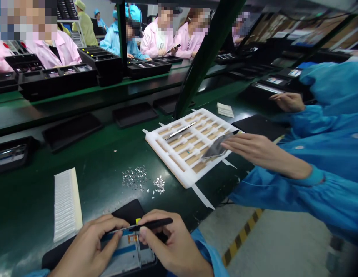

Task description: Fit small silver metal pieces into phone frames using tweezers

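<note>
My right hand (173, 242) is closed around black tweezers (155, 224), their tips pointing left over an opened phone body (129, 256). The phone body lies in a black tray (132, 209) at the bottom of the view, with blue strips and an orange flex piece showing. My left hand (92, 242) has its thumb and index finger pinched close to the tweezer tips. What sits between them is too small to make out. Left of the tray lies a white card with rows of thin strips (63, 207). Small silvery pieces (134, 179) are scattered on the green bench beyond my hands.
A white foam rack (181, 181) is taped to the bench, with one slim phone frame (180, 130) in it. From the right, a co-worker's hand (253, 152) holds a phone panel (217, 147) over it. Black trays (72, 130) line the back; a green post (207, 57) slants across.
</note>
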Tool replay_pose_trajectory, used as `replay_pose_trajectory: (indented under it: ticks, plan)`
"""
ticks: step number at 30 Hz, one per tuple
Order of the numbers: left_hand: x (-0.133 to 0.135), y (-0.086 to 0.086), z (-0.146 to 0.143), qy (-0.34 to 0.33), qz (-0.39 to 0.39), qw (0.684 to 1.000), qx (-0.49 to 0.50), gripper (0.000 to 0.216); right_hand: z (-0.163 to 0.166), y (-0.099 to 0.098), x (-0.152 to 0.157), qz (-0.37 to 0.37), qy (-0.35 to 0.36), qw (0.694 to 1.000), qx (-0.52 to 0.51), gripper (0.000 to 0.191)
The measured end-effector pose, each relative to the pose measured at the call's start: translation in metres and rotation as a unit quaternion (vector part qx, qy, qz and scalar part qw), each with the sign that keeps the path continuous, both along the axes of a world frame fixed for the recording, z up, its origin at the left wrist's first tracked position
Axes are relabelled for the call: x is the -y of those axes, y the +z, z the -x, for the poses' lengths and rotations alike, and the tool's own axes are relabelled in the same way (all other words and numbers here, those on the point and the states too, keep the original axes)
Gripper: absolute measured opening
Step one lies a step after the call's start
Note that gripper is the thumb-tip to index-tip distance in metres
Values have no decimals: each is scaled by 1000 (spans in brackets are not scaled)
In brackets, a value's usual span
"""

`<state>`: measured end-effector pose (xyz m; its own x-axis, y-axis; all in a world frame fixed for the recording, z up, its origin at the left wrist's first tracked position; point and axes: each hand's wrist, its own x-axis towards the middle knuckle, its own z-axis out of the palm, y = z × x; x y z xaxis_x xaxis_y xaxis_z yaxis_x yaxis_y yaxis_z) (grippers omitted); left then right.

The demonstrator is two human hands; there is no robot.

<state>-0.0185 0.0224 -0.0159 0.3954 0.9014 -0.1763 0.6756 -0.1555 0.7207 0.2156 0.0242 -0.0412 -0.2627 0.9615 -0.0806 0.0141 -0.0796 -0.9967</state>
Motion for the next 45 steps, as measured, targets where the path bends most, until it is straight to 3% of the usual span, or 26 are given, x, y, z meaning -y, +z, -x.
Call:
replay_pose_trajectory:
  ticks: [11, 20, 25, 33, 38, 45]
  plan:
    - [4, -14, 1, 15, -14, 1000, -16, 27, 0, 1, 3, -52, -21, 998, 17, 12]
    - [5, -23, -3, 57, 5, 998, -10, 23, -1, 3, 5, -163, -43, 983, 71, 13]
    - [7, -26, -1, 67, 1, 998, 0, 19, -1, -1, 13, -175, -51, 980, 79, 17]
    - [7, -25, -3, 54, -39, 998, -11, 21, 2, -4, 16, -229, -48, 969, 84, 20]
    - [5, -17, -4, 31, -81, 996, -37, 24, 1, -6, 16, -319, -31, 937, 137, 19]
    - [6, -16, 0, 8, -177, 982, -67, 29, 3, -1, 13, -384, -39, 907, 169, 22]
